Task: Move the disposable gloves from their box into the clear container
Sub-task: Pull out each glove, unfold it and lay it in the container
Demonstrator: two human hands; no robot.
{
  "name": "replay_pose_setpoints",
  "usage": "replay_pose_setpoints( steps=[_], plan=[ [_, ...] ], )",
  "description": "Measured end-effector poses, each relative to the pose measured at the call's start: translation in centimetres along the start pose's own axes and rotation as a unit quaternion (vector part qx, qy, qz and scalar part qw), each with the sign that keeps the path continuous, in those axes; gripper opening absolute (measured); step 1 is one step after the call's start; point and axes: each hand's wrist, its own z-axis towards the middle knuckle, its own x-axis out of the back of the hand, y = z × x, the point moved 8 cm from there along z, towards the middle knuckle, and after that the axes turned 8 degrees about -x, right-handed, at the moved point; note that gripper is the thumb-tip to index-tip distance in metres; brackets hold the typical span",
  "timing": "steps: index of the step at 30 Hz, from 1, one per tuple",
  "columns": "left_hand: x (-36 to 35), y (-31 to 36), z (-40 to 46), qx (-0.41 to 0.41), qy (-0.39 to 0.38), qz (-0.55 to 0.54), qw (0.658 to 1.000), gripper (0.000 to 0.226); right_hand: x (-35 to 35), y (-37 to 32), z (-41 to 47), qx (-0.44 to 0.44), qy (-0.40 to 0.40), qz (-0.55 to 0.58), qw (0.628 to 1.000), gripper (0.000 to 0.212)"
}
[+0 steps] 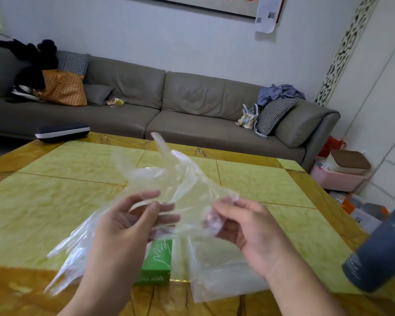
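Both hands hold a bunch of thin clear disposable gloves (pixel 169 179) above the yellow-green table (pixel 55 179). My left hand (pixel 128 226) pinches the bunch between thumb and fingers at its lower left, and glove fingers trail down past the wrist. My right hand (pixel 242 224) grips a crumpled part of the same bunch. The green glove box (pixel 157 261), printed with a white hand outline, lies on the table under my hands. A flat clear plastic piece (pixel 219 277) lies to the right of the box; I cannot tell whether it is the clear container.
A dark grey-blue tumbler (pixel 379 254) stands at the table's right edge. A grey sofa (pixel 169 103) with cushions and bags runs behind the table. A pink bin (pixel 335 176) and boxes sit on the floor at right. A dark case (pixel 62 132) lies at the table's far left corner.
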Motion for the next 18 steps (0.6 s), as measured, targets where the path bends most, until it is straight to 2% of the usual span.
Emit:
replay_pose_setpoints(
  steps=[3,5,6,8,9,11,13,15,16,18],
  plan=[
    [-2.0,-1.3,-1.1,0.034,-0.084,0.032,0.995,0.016,3.2,-1.2,0.2,0.035,0.105,0.053,0.992,0.008],
    [-3.4,-2.3,-1.9,0.061,-0.156,0.082,0.983,0.019,5.0,-1.9,0.2,0.041,0.135,-0.003,0.990,0.007],
    [-3.5,-2.6,-2.0,0.071,-0.168,0.093,0.979,0.021,5.8,-2.1,0.5,0.038,0.146,-0.045,0.987,0.008],
    [-2.8,-2.7,-1.7,0.055,-0.138,0.131,0.980,0.031,7.6,-2.5,0.8,0.034,0.174,-0.147,0.973,0.008],
    [-2.0,-1.9,-1.3,0.014,-0.103,0.172,0.980,0.032,8.4,-2.7,1.0,0.034,0.188,-0.195,0.962,0.009],
    [-1.3,1.1,-1.0,-0.120,-0.042,0.245,0.961,0.030,9.8,-2.8,1.3,0.034,0.206,-0.287,0.935,0.011],
    [-3.1,4.3,-1.8,-0.254,-0.060,0.294,0.920,0.022,10.4,-2.9,1.4,0.038,0.221,-0.409,0.885,0.014],
    [-7.3,4.8,-2.2,-0.319,-0.147,0.361,0.864,0.014,10.5,-2.8,1.7,0.040,0.220,-0.503,0.835,0.018],
    [-9.7,3.4,-2.0,-0.306,-0.213,0.407,0.834,0.013,10.7,-2.7,1.8,0.035,0.218,-0.533,0.817,0.020],
    [-13.2,-1.9,-1.0,-0.210,-0.334,0.507,0.766,0.021,10.9,-2.4,2.0,0.020,0.225,-0.581,0.782,0.026]
  ],
)
